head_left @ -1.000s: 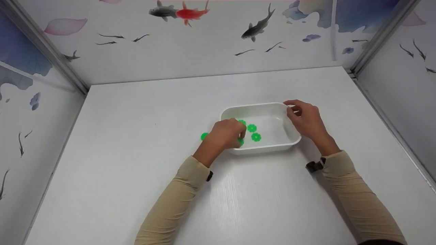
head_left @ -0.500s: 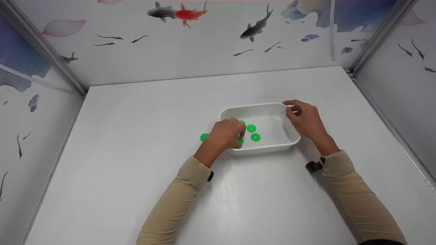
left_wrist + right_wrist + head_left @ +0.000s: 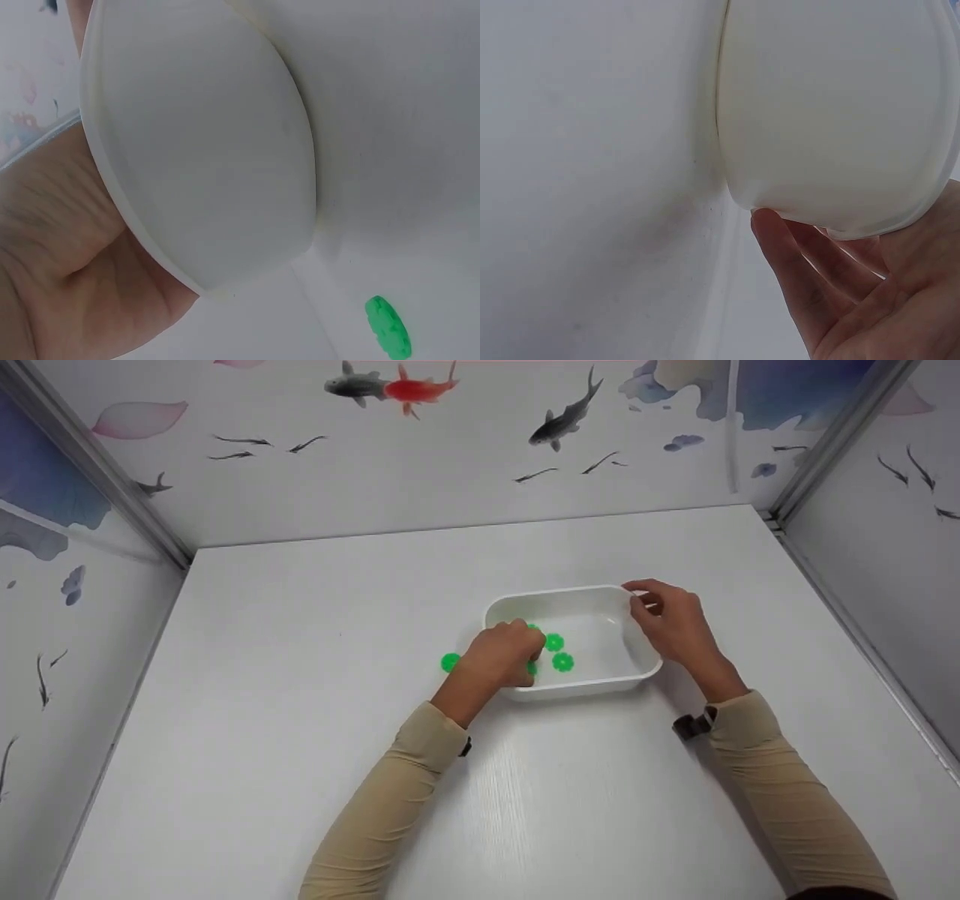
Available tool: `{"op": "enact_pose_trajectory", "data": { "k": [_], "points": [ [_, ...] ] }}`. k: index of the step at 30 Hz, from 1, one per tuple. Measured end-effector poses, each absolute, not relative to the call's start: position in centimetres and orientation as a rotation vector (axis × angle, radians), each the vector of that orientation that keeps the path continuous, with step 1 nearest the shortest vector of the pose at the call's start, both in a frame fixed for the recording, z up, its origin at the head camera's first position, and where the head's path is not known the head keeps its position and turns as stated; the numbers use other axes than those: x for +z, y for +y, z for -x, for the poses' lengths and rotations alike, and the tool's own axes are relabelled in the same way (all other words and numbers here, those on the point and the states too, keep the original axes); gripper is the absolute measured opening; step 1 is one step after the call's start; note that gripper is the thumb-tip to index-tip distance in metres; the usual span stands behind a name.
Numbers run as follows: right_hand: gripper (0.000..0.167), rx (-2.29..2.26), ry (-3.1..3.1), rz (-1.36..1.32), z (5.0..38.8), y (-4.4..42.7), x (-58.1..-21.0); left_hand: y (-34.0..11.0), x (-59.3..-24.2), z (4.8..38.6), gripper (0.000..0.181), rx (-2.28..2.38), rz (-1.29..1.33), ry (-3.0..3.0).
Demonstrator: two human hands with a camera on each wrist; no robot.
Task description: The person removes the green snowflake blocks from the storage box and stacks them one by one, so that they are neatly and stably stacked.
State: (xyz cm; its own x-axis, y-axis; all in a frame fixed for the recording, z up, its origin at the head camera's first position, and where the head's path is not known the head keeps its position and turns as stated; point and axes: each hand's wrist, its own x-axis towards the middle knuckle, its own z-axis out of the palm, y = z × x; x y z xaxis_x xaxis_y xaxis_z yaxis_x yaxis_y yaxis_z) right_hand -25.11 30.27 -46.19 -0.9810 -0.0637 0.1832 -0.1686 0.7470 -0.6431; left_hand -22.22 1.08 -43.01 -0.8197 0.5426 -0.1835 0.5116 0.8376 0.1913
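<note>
A white tray [image 3: 604,649] holds several green flower-shaped pieces at its left end, two of them [image 3: 553,643] [image 3: 563,662] plainly visible. My left hand [image 3: 495,660] reaches over the left rim with bent fingers down inside, around a green piece [image 3: 532,667]; whether they pinch it is unclear. In the left wrist view, the tray wall [image 3: 202,150] hides the fingertips of my left hand [image 3: 82,285]. At the far right corner, my right hand [image 3: 675,622] grips the tray. The right wrist view shows fingers of that hand [image 3: 855,292] against the tray's outer wall [image 3: 832,112].
Another green piece [image 3: 450,662] lies on the white table [image 3: 300,697], just outside the tray's left end; it also shows in the left wrist view [image 3: 389,328]. Walls printed with fish [image 3: 562,424] and metal corner posts enclose the back and sides.
My left hand has shifted slightly up and right inside the tray, its fingers moving over the green pieces there. The right hand and the tray look unmoved.
</note>
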Motion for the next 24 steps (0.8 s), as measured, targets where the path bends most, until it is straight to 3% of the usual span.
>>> {"op": "enact_pose_trajectory", "data": {
  "k": [9,17,24],
  "points": [
    [0.034,1.056,-2.784,-0.200,25.20,30.23,-46.07,1.23,-42.88,22.29,0.019,0.176,-0.838,2.782],
    [0.035,1.053,-2.797,-0.188,25.24,30.23,-46.10,1.21,-42.62,21.95,0.031,0.128,-0.885,2.770],
    [0.036,1.058,-2.826,-0.168,25.20,30.28,-46.01,0.81,-42.76,22.11,0.027,0.175,-0.934,2.761]
  ]
}}
